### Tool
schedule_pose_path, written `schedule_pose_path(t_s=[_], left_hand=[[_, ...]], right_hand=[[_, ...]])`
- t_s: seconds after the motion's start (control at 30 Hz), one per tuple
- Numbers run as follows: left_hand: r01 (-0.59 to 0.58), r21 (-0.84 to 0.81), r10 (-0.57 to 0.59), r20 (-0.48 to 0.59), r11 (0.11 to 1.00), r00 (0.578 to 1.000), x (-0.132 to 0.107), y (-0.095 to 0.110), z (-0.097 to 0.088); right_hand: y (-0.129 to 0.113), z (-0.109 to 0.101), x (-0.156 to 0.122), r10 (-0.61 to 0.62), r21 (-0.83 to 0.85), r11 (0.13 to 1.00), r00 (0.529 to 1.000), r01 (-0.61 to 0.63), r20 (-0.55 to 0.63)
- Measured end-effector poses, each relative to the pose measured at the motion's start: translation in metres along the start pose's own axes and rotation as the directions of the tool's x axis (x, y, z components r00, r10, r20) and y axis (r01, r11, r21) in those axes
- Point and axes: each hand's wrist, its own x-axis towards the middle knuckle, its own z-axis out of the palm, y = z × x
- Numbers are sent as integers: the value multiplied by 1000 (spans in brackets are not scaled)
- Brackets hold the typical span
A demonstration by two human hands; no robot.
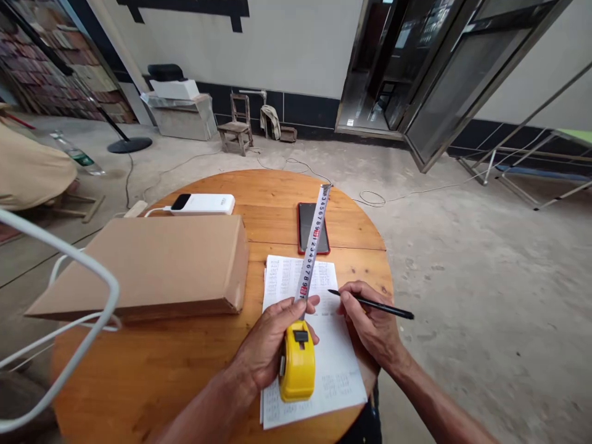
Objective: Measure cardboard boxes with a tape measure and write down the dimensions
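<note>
Lower middle: left hand [272, 333] holds yellow tape measure [298, 367]; right hand [372, 324] pinches black pen [388, 307]. Best: silver strip [315, 237] straight, steady.

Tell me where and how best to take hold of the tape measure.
Take the tape measure by the near half of its yellow case, likely best from the right: the left hand reaches around from the left, near the blade, while the chunky near end looks uncovered. The thin blade seems a poorer hold.
</note>
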Motion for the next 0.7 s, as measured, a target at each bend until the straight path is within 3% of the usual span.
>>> schedule_pose_path(t_s=[0.27, 0.7], left_hand=[[72, -39, -72, 25, 997, 997, 2, 2, -6], [133, -77, -131, 31, 988, 991, 3, 2, -9]], right_hand=[[11, 10, 6, -22, 20, 1000, 1000, 22, -3], [8, 13, 12, -149, -175, 972, 987, 156, 53]])
